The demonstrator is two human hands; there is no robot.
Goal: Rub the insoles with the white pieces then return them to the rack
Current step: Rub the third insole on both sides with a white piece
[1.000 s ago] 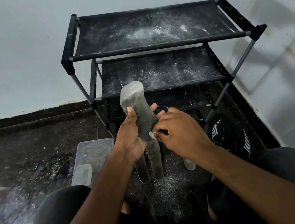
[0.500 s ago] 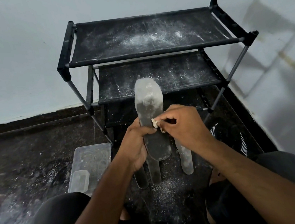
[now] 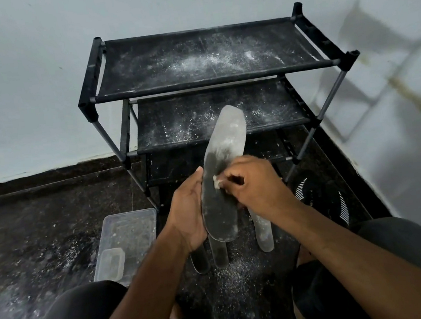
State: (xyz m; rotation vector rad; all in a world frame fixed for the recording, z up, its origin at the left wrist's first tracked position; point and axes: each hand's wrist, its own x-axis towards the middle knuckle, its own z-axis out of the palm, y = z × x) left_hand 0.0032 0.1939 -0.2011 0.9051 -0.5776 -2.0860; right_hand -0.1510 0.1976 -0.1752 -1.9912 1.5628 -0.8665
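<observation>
On the dusty dark floor before the black shoe rack [image 3: 211, 80], our left hand [image 3: 188, 214] grips the insole [image 3: 222, 179] upright while our right hand [image 3: 254, 183] pinches the white piece [image 3: 217, 183] against it, mid-rub; next, downward strokes over its dark heel.

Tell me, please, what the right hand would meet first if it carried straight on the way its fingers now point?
The right hand points left, pinching a white piece against the held insole. Going on, it would probably cross that insole's face and meet the left hand, whose thumb wraps the insole's far edge; depth is unclear.
</observation>
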